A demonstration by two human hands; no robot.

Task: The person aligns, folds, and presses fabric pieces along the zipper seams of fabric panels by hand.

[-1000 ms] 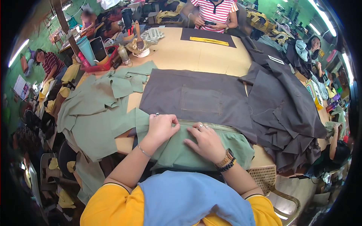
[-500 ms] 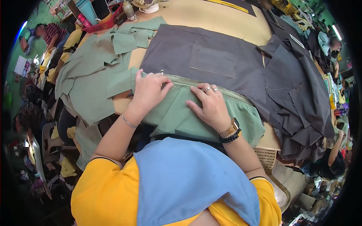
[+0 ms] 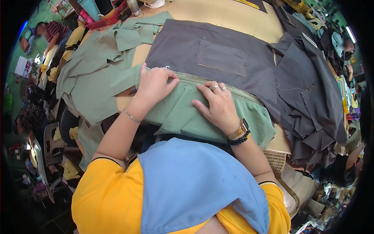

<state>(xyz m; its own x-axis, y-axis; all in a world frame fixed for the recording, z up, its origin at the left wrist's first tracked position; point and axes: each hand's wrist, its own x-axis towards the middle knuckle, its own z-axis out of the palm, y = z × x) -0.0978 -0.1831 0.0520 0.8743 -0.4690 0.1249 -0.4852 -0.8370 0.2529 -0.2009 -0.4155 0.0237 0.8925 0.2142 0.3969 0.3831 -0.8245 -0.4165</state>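
In front of me lies a piece of green cloth (image 3: pixel 183 113), with a long zipper (image 3: pixel 230 91) along its far edge. The zipper's metal end piece (image 3: pixel 167 67) shows just beyond the knuckles of my left hand (image 3: pixel 156 86). That hand's thumb and forefinger come together in a pinch at the zipper edge of the cloth. Farther right, my right hand (image 3: pixel 220 105) rests on the same cloth, fingers apart, fingertips close to the zipper. Dark grey fabric (image 3: pixel 175 46) with a stitched rectangular patch (image 3: pixel 223 58) lies flat just beyond the zipper.
Loose green pieces (image 3: pixel 93 78) are heaped at the left, and dark grey pieces (image 3: pixel 311 97) hang over the table's right side. A red basket (image 3: pixel 107 20) and a bottle (image 3: pixel 133 7) stand at the far left. Below the table's right edge is a woven chair (image 3: pixel 276 162). People sit around both sides.
My left thumb and forefinger have closed toward each other at the zipper edge. My right hand has barely moved. The whole view has shifted slightly.
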